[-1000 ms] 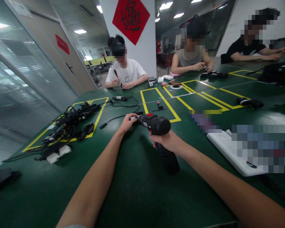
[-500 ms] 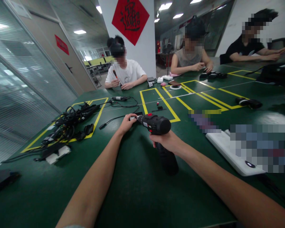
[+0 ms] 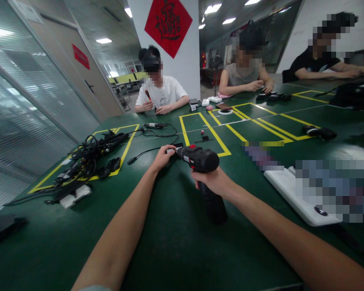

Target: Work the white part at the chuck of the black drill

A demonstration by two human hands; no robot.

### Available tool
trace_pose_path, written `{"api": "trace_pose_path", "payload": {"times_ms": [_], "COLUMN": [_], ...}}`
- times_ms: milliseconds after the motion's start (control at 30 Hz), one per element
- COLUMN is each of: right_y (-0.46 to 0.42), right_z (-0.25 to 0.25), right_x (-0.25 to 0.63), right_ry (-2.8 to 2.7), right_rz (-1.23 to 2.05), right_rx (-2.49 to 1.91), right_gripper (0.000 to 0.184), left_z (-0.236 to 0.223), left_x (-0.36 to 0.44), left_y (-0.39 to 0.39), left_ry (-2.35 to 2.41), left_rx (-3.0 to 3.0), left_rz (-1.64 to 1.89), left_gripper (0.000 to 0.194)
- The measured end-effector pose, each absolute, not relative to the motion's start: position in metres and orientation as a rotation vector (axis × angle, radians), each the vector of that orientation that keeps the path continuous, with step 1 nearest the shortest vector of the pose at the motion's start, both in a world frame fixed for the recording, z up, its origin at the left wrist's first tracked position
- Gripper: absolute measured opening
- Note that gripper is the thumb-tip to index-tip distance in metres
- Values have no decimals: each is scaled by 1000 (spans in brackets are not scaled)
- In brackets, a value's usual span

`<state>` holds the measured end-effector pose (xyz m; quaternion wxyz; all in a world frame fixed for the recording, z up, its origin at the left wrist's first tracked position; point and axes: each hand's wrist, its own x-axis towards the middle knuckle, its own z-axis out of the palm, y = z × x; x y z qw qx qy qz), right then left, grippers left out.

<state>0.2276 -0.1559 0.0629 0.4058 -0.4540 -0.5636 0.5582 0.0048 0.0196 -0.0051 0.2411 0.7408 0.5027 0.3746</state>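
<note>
My right hand (image 3: 210, 179) is wrapped round the handle of a black and red cordless drill (image 3: 202, 159), its battery base low over the table. The drill's chuck points forward and left, toward my left hand (image 3: 164, 157). There, my left fingers are closed on a small dark block (image 3: 178, 145) with a pale label, at the drill's tip. The drill covers part of this block, so its kind and the exact contact with the bit cannot be made out. A black cable (image 3: 142, 153) with a plug end lies just left of the block.
A tangle of black cables and adapters (image 3: 87, 157) lies on the green table at left. A large white device (image 3: 291, 190) stands at right, near my right forearm. Small dark parts (image 3: 204, 138) lie ahead inside yellow tape. Several people sit across the table.
The view has shifted very slightly. Both hands and the drill keep nearly the same position, with no visible change of grip.
</note>
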Motion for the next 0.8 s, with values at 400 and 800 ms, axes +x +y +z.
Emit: {"api": "trace_pose_path", "payload": {"times_ms": [400,800], "right_y": [-152,-152], "right_z": [65,63], "right_x": [229,225], "right_ry": [-1449,-1541], "right_rz": [1386,1310], "right_rx": [-1190,-1247], "right_gripper": [4,12], "left_z": [-9,-11], "left_x": [2,2], "left_y": [24,26], "left_ry": [1341,1330], "left_rx": [2013,2013], "left_rz": [1050,1041], "left_gripper": [28,32]}}
